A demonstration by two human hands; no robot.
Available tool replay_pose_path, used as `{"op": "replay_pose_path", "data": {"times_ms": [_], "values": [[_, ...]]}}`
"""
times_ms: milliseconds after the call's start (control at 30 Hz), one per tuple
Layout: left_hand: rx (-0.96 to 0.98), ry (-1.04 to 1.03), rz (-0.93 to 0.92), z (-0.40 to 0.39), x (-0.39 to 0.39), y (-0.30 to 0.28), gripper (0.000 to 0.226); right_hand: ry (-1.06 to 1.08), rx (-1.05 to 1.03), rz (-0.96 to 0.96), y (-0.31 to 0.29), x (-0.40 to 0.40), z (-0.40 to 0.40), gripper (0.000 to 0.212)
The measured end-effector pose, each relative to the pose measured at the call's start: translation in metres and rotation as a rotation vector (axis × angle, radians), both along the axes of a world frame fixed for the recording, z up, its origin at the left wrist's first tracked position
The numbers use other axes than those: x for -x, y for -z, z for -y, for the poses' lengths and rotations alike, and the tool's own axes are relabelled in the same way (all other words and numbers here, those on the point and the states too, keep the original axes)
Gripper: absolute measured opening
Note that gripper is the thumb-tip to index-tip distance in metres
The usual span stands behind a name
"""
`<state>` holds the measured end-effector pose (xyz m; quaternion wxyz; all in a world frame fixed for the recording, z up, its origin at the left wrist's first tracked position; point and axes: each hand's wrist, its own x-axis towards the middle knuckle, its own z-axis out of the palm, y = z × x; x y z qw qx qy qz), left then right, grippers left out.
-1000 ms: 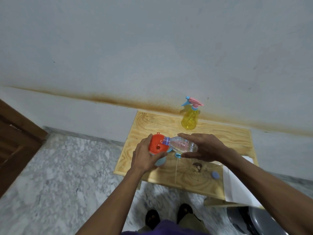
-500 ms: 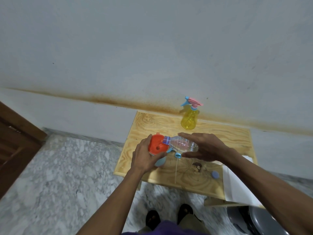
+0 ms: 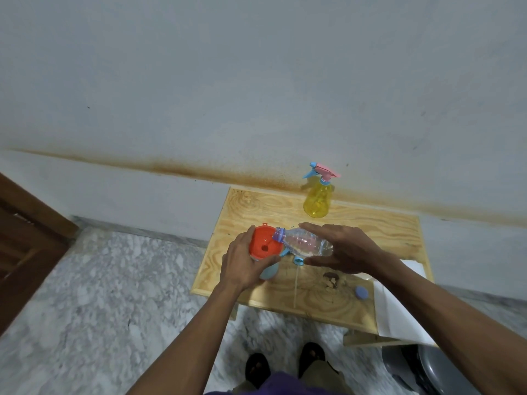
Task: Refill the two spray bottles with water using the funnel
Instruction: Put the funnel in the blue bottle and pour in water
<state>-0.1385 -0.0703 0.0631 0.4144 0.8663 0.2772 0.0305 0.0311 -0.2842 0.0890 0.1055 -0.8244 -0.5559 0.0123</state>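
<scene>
Two hands are working together over the near left part of a small wooden table (image 3: pixel 370 232). The left hand (image 3: pixel 242 262) is curling its fingers and thumb around a pale blue spray bottle (image 3: pixel 269 272), gripping it just below an orange funnel (image 3: pixel 263 246) that is sitting in the bottle's neck; the thumb is lying against the funnel's left rim. Only the bottle's lower body is showing below the hand.

The right hand (image 3: pixel 345 249) is holding a clear water bottle (image 3: pixel 305 246) tipped nearly flat, its open blue-ringed mouth pointing left over the funnel's right rim. The forefinger is stretching along the bottle's far side and the thumb is lying along its near side, both fairly straight yet pinching the bottle between them; the other fingers are hidden behind the hand. A thin stream of water is showing inside the funnel, and some water is lying in the bottle.

Just below the water bottle, a blue spray head (image 3: pixel 298 260) is resting on the table, its thin dip tube (image 3: pixel 295 286) running toward the near edge. A yellow spray bottle (image 3: pixel 317 202), with a pink and blue trigger top on, is standing upright at the far edge, well apart from both hands. A blue bottle cap (image 3: pixel 361 292) is lying near the right edge, beside a white sheet of paper (image 3: pixel 396 315).
</scene>
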Motion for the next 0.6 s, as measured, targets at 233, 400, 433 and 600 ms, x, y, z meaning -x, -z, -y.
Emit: {"op": "replay_pose_path", "data": {"times_ms": [233, 400, 433, 600], "values": [[0.002, 0.007, -0.011, -0.001, 0.001, -0.003, 0.116, 0.156, -0.248, -0.211, 0.008, 0.025, -0.004, 0.087], [-0.002, 0.005, -0.002, 0.0, 0.001, -0.002, 0.12, 0.45, -0.476, -0.447, 0.011, 0.044, -0.003, 0.09], [-0.003, 0.006, 0.003, -0.001, 0.001, -0.001, 0.118, 0.511, -0.519, -0.47, 0.012, 0.047, -0.001, 0.091], [-0.03, 0.018, 0.02, -0.002, -0.002, 0.005, 0.112, 0.742, -0.678, -0.514, 0.025, 0.055, 0.015, 0.088]]}}
